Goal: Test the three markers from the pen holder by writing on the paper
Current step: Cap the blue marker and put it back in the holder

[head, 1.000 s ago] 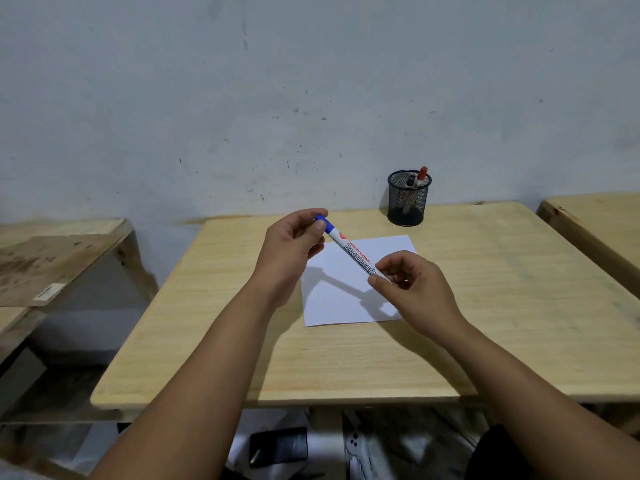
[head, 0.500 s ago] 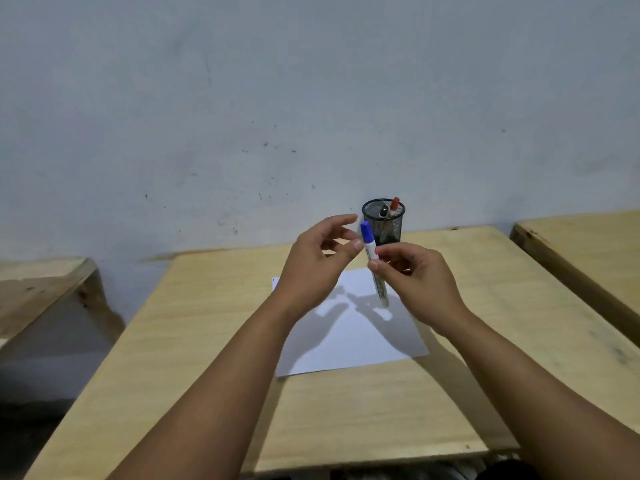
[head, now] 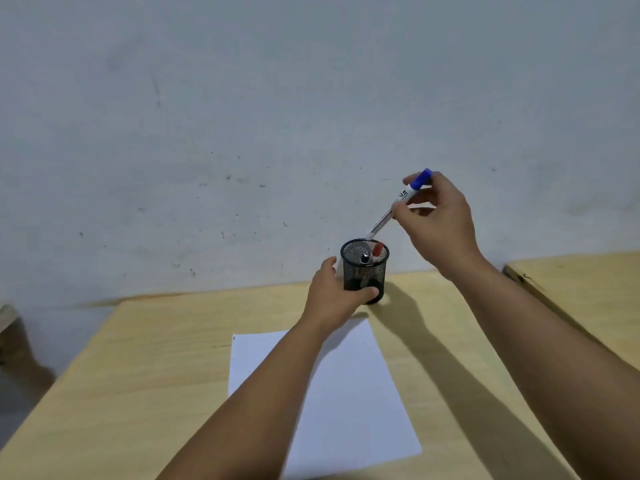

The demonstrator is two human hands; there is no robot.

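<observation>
A black mesh pen holder [head: 364, 271] stands at the far edge of the wooden table [head: 156, 358], against the wall. Inside it I see a red-capped marker [head: 376, 250] and a black marker [head: 364, 258]. My left hand [head: 332, 292] grips the holder's lower left side. My right hand [head: 438, 223] holds a capped blue marker [head: 401, 202] tilted, blue cap up, its lower end just above the holder's rim. A white sheet of paper [head: 346, 403] lies on the table in front of the holder, partly under my left forearm.
A grey, scuffed wall [head: 242, 116] rises directly behind the table. A second wooden table [head: 588, 289] stands to the right, with a narrow gap between the two.
Both hands left the spot above the paper. My right hand carried the capped blue marker up over the holder, and my left hand took hold of the holder. The view tilted upward.
</observation>
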